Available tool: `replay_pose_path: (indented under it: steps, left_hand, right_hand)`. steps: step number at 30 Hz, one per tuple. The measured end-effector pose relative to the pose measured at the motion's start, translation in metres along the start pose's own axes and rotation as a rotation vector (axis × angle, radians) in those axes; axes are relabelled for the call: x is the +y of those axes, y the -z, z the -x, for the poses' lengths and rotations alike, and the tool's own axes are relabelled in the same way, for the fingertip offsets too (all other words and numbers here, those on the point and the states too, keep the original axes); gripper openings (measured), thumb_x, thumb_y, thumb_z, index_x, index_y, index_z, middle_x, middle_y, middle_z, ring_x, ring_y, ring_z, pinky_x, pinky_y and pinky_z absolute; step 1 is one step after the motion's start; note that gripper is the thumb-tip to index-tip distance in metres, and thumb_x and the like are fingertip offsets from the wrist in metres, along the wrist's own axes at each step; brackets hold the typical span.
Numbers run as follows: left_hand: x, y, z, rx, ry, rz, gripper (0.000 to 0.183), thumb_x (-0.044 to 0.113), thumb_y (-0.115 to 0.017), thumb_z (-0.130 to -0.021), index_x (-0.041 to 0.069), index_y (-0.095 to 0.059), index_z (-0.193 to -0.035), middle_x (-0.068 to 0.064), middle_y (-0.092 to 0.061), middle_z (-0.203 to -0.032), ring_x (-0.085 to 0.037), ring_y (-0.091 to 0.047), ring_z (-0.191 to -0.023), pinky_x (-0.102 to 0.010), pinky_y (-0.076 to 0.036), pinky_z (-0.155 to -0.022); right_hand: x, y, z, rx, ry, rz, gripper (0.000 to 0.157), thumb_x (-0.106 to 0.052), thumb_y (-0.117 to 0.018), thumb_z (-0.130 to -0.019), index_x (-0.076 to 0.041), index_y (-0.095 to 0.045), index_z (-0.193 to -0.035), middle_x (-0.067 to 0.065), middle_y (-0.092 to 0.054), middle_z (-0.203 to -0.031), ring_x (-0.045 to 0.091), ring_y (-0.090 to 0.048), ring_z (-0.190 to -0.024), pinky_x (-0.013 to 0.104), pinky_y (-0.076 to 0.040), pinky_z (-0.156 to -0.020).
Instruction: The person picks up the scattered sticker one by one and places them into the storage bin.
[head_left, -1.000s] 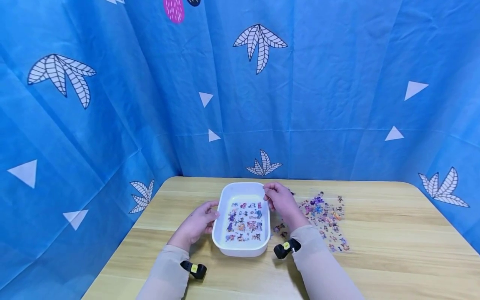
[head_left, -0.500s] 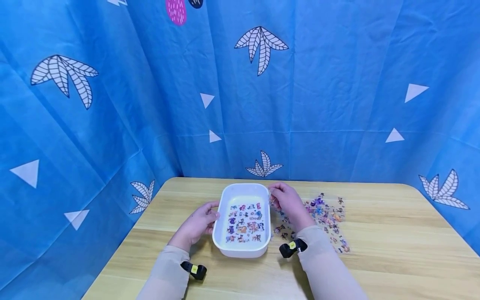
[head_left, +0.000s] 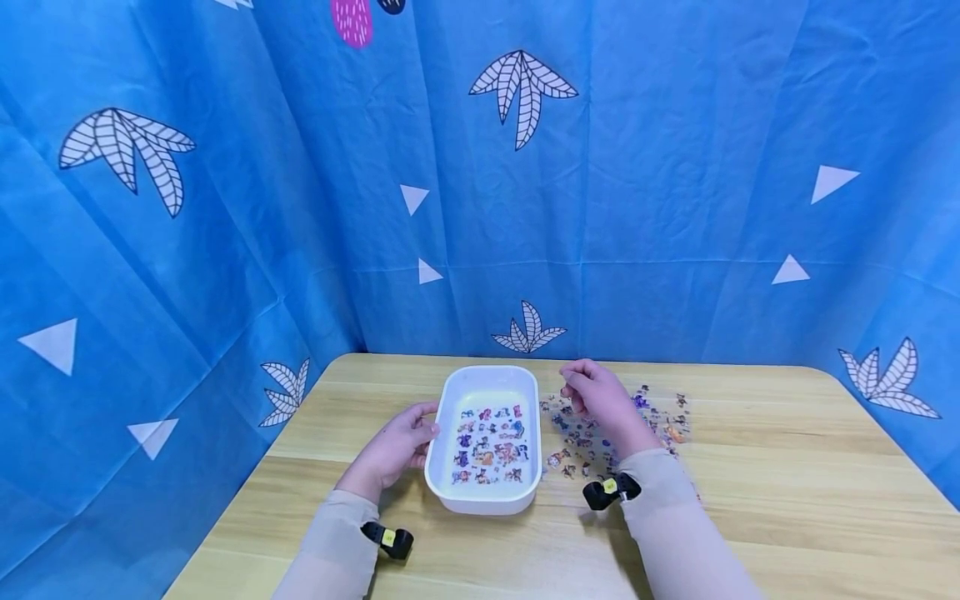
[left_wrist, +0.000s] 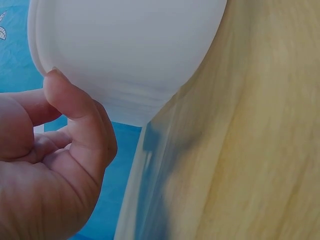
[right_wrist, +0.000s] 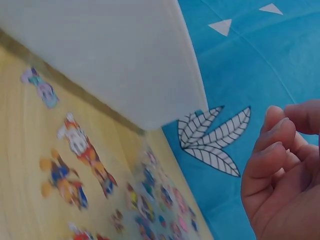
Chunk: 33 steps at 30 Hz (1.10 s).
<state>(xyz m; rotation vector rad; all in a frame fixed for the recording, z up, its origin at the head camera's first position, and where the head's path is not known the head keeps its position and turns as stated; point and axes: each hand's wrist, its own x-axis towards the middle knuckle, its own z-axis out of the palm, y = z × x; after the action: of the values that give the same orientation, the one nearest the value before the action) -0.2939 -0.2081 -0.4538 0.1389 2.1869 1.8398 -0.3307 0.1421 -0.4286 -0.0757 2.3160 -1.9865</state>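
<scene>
A white rectangular plastic tub (head_left: 487, 504) stands on the wooden table with a clear sheet of cartoon stickers (head_left: 491, 446) lying inside. My left hand (head_left: 397, 442) holds the tub's left side at the rim; the left wrist view shows bent fingers right at the wall. To the right of the tub, my right hand (head_left: 603, 404) hovers over more clear sticker sheets (head_left: 577, 454), fingers loosely curled. Nothing shows between those fingers (right_wrist: 272, 160) in the right wrist view. The hand and forearm hide part of the sheets.
The light wood table (head_left: 787, 467) reaches out to the right and toward the front. Behind it and along both sides hangs a blue curtain (head_left: 675, 208) with white leaf and triangle prints. Each sleeved wrist wears a small black camera.
My right hand has left the tub's right rim and moved rightward over the sticker sheets, uncovering those beside the tub. My left hand and the tub have hardly moved.
</scene>
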Motion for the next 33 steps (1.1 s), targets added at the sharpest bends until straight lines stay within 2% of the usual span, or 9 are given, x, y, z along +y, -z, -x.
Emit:
replay_pose_path:
  steps: [4, 11, 20, 28, 33]
  left_hand:
    - [0.000, -0.001, 0.000, 0.000, -0.004, -0.003, 0.052, 0.011, -0.052, -0.104, 0.003, -0.037, -0.153, -0.023, -0.058, -0.112, -0.023, -0.061, -0.083, -0.033, -0.057, -0.067]
    - [-0.002, 0.000, 0.001, 0.005, -0.002, -0.009, 0.051, 0.012, -0.052, -0.104, 0.004, -0.038, -0.153, -0.021, -0.058, -0.111, -0.024, -0.062, -0.084, -0.033, -0.057, -0.068]
    - [-0.001, 0.001, 0.001, 0.004, -0.005, -0.022, 0.051, 0.012, -0.051, -0.105, 0.004, -0.038, -0.153, -0.022, -0.058, -0.113, -0.025, -0.062, -0.086, -0.034, -0.057, -0.069]
    - [0.001, 0.001, 0.003, 0.009, 0.002, -0.024, 0.051, 0.011, -0.051, -0.104, 0.004, -0.038, -0.153, -0.022, -0.058, -0.112, -0.025, -0.062, -0.085, -0.033, -0.057, -0.067]
    - [0.001, 0.000, 0.003, 0.005, -0.003, -0.022, 0.051, 0.011, -0.051, -0.105, 0.004, -0.038, -0.154, -0.023, -0.058, -0.113, -0.025, -0.062, -0.085, -0.032, -0.057, -0.066]
  right_hand:
    - [0.002, 0.011, 0.003, 0.000, 0.004, 0.026, 0.027, -0.029, -0.053, -0.106, -0.008, -0.061, -0.120, 0.018, -0.061, -0.098, 0.020, -0.052, -0.069, 0.041, -0.051, -0.068]
    - [0.007, 0.038, 0.008, -0.025, 0.032, 0.068, 0.031, -0.029, -0.051, -0.107, -0.005, -0.058, -0.125, 0.007, -0.058, -0.091, 0.017, -0.049, -0.066, 0.033, -0.046, -0.059]
    - [0.008, 0.072, 0.022, -0.013, 0.033, 0.127, 0.032, -0.030, -0.050, -0.108, -0.003, -0.056, -0.124, 0.008, -0.057, -0.089, 0.017, -0.050, -0.067, 0.035, -0.049, -0.062]
    - [0.013, 0.091, 0.025, -0.011, 0.028, 0.165, 0.028, -0.027, -0.049, -0.108, -0.002, -0.056, -0.119, 0.010, -0.059, -0.090, 0.019, -0.053, -0.067, 0.034, -0.050, -0.062]
    - [0.014, 0.102, 0.032, -0.012, 0.041, 0.205, 0.031, -0.028, -0.049, -0.108, -0.001, -0.055, -0.121, 0.010, -0.059, -0.090, 0.020, -0.053, -0.068, 0.033, -0.050, -0.061]
